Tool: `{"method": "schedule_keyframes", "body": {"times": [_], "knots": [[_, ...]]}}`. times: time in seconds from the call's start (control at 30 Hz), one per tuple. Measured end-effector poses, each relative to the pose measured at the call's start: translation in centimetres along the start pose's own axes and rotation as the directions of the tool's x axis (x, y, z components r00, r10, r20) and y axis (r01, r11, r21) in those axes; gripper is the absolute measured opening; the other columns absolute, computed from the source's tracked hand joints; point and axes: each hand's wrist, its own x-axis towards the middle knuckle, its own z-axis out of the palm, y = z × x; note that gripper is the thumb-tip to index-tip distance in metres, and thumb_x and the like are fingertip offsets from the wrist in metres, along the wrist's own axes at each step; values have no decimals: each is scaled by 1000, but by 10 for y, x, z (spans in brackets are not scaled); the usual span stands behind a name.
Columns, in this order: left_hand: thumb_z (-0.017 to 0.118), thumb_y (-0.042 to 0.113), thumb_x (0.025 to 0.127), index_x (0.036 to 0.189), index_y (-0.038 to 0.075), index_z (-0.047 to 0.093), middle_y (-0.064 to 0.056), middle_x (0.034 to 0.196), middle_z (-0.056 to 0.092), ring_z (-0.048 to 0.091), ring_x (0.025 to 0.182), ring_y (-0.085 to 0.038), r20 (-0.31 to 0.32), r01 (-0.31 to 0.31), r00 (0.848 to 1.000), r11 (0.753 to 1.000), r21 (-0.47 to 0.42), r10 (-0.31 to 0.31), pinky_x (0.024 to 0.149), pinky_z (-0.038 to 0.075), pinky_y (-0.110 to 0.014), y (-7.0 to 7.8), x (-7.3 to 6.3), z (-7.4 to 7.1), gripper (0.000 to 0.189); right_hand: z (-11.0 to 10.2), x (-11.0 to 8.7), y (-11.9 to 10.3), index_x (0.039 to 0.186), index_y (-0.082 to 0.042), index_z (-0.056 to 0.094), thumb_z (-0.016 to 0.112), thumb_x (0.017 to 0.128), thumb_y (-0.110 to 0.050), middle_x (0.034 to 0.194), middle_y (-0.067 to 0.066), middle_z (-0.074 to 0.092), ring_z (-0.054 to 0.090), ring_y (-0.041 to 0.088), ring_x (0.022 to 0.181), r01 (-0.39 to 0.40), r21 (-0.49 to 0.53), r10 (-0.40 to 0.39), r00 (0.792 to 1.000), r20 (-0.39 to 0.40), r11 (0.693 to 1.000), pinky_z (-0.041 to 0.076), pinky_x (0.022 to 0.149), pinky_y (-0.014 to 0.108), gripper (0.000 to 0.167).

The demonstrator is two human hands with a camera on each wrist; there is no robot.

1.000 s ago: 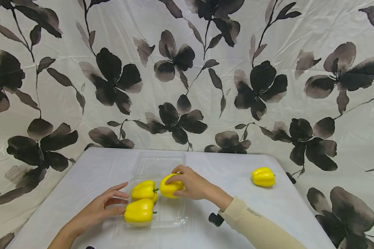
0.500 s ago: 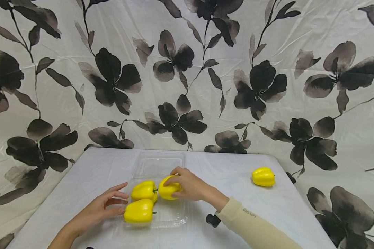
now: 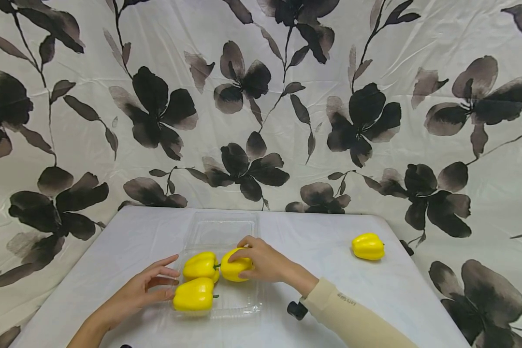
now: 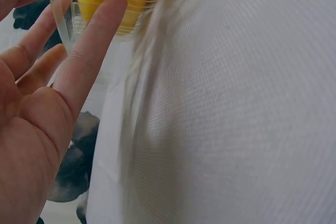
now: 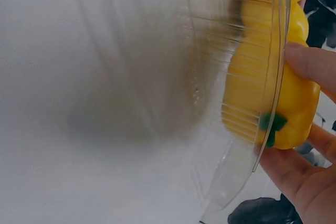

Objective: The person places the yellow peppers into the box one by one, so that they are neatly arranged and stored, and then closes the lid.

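A clear plastic clamshell box (image 3: 239, 305) lies with its lid folded back on the table. Two yellow bell peppers sit in its left half, one behind (image 3: 199, 266) and one in front (image 3: 193, 295), stems to the right. My right hand (image 3: 265, 261) grips a third yellow bell pepper (image 3: 236, 271) from above, inside the box at the back right. In the right wrist view its green stem (image 5: 273, 124) shows through the clear wall. My left hand (image 3: 143, 285) has its fingers extended at the box's left side; the left wrist view shows a finger against the ridged wall.
Another yellow bell pepper (image 3: 368, 246) lies alone on the right of the white-covered table (image 3: 330, 290). A small black object (image 3: 297, 310) is by the right sleeve (image 3: 348, 309). A floral cloth (image 3: 261, 96) hangs behind the table.
My right hand has moved slightly left and toward the front with its bell pepper, bringing it close to the back left pepper's stem. The left hand stays in place.
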Motion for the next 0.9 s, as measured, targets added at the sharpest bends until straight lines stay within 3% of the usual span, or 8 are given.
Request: {"method": "schedule_keyframes", "body": {"times": [0.9], "knots": [[75,21,100,136,5,63,-16,176,17,56,135,-42,11,-12,1000,1000,-28,13,95,57,-25,1,-2,1,41,13,-5,6,134,-28,75,84,94,-30,147,2,57,52,24,135,8,69,-4,999,-52,998,46,115,41,41]]}}
